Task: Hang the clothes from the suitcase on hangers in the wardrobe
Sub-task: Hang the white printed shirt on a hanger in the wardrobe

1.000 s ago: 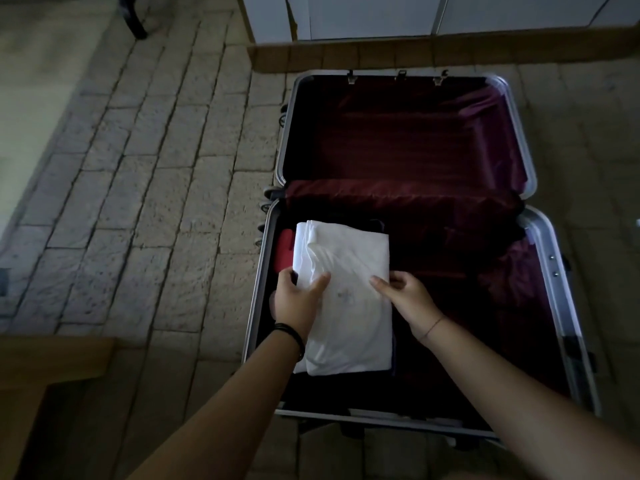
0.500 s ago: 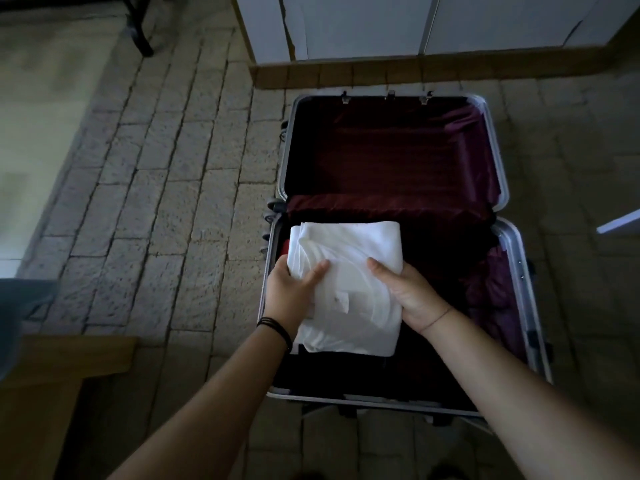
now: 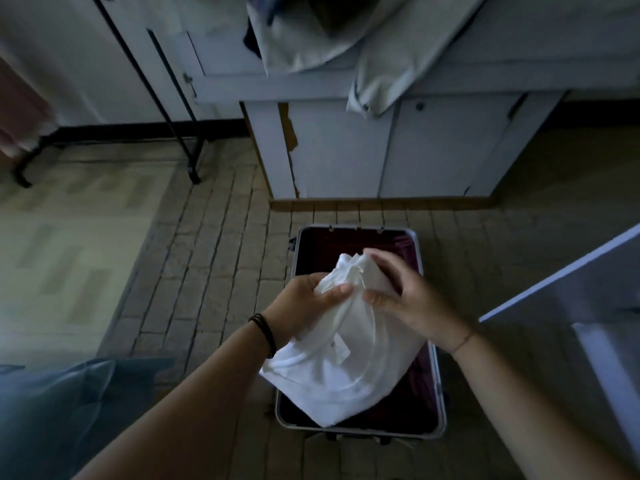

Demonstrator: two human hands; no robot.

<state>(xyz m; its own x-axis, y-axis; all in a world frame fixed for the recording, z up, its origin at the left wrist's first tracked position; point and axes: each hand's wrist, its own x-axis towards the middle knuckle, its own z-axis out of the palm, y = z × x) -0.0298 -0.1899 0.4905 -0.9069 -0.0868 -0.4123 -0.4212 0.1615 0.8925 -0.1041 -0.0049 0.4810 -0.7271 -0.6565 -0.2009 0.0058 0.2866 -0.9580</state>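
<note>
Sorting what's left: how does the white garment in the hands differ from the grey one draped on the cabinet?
Left hand and right hand grip the white garment above the suitcase; the grey garment lies draped on the cabinet, untouched. The white looks brighter than the grey. Both are rumpled.

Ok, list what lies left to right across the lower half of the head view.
From the left: blue cloth, left hand, right hand, white panel. The white garment that both hands grip overlaps them, so it is left out.
</note>
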